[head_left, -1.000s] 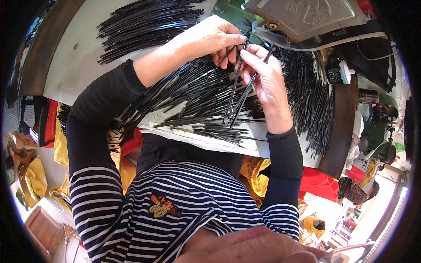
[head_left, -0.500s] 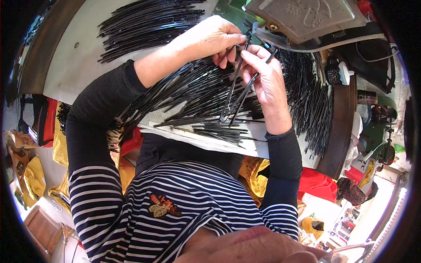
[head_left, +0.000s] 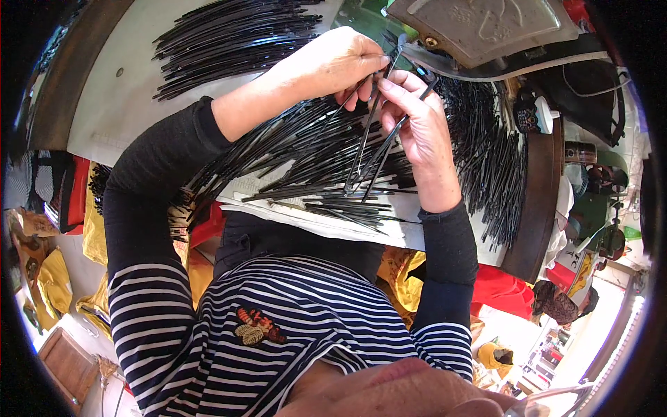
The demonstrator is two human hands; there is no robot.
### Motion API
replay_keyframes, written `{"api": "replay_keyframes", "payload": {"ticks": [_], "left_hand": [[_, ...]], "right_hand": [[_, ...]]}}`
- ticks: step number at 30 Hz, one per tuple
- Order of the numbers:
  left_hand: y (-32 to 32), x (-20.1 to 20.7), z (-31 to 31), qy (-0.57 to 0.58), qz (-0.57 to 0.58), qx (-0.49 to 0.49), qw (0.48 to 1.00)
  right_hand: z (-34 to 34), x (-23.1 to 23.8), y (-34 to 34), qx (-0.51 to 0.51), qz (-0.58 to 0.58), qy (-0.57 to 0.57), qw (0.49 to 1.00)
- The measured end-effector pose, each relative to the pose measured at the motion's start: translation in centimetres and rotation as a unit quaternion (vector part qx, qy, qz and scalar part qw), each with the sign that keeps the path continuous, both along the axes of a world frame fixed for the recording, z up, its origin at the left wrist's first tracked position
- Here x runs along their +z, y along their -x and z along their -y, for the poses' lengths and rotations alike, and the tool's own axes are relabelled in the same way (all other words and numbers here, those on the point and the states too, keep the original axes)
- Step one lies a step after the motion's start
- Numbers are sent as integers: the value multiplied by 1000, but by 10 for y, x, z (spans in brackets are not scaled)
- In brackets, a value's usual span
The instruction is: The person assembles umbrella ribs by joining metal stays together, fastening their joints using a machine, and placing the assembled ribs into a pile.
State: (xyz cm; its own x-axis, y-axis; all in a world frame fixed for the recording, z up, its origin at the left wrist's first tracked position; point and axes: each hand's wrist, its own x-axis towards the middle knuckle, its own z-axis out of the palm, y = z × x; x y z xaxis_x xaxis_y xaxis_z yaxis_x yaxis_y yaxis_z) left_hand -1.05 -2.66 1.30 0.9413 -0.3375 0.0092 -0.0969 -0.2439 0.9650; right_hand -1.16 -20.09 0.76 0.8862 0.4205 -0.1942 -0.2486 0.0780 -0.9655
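Note:
At the far middle of the table my left hand (head_left: 356,61) and my right hand (head_left: 419,119) come together, fingertips nearly touching. My left fingers are pinched on a thin black strip. Between the thumb and fingers of my right hand are thin black strips (head_left: 367,136), long and stiff-looking, slanting down toward me. Where exactly they end among the fingers is hard to see. Beneath both hands lies a loose heap of black strips (head_left: 306,156), many crossing one another.
Another bundle of black strips (head_left: 240,42) lies far left, and a dense one (head_left: 490,167) to the right. A grey metal housing (head_left: 479,28) with a cable below it overhangs the far right. The white tabletop (head_left: 104,104) has dark edges; a dark cup-like container (head_left: 529,113) stands at right.
My hands stay pinched close together, shifting only slightly. The lower ends of the held strips have swung a little to the left.

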Motion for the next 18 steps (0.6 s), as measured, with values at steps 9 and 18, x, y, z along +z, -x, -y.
{"api": "replay_keyframes", "payload": {"ticks": [9, 18], "left_hand": [[-4, -4, -1, 0, -18, -21, 1000], [-5, -3, -3, -15, -20, -26, 999]], "right_hand": [[1, -6, -4, 7, 9, 8, 1000], [-1, -6, -4, 4, -1, 27, 1000]]}}
